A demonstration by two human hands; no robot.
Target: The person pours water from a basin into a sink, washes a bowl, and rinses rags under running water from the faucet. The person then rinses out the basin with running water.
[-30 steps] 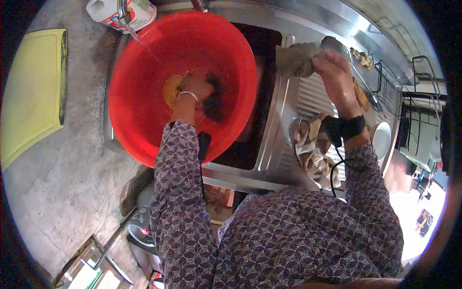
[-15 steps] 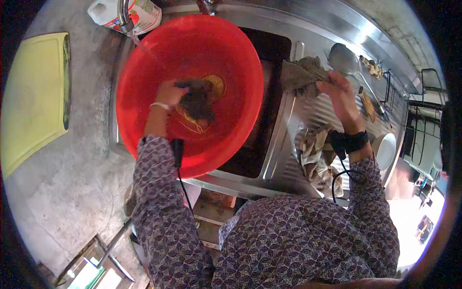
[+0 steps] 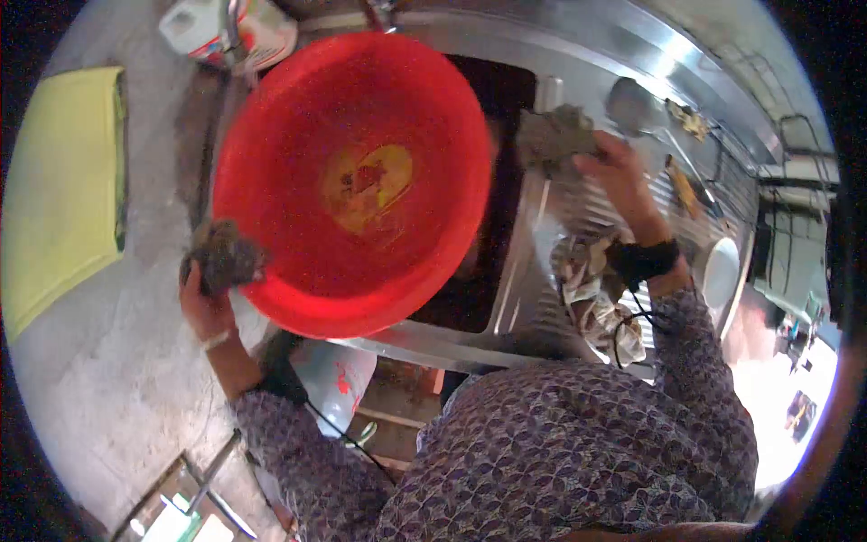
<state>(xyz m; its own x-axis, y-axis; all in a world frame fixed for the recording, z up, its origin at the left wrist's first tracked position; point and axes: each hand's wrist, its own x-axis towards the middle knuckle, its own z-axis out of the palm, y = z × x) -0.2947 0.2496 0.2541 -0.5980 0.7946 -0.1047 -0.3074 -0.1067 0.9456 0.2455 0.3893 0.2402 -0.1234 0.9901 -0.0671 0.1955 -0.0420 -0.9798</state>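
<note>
My left hand (image 3: 206, 303) is closed around a dark bunched cloth (image 3: 226, 259), just outside the left rim of the big red basin (image 3: 452, 244). Motion blurs that cloth. A yellow patterned patch shows at the basin's bottom. On the other side, my right hand (image 3: 621, 176) pinches a grey-brown crumpled cloth (image 3: 555, 137) above the sink's edge, right of the basin. Below it, a brown and white cloth (image 3: 596, 307) lies heaped on the ribbed drainboard (image 3: 664, 194).
A metal tap (image 3: 232, 41) and a white jug (image 3: 197, 27) stand behind the basin. A yellow-green board (image 3: 68, 190) lies left. On the drainboard are a ladle (image 3: 632, 107), a wooden-handled utensil (image 3: 684, 188) and a white bowl (image 3: 720, 275). A wire rack (image 3: 795, 194) stands far right.
My left hand has lifted the dark cloth from inside the basin and moved left over its rim. My right hand, still holding its cloth, has shifted slightly left.
</note>
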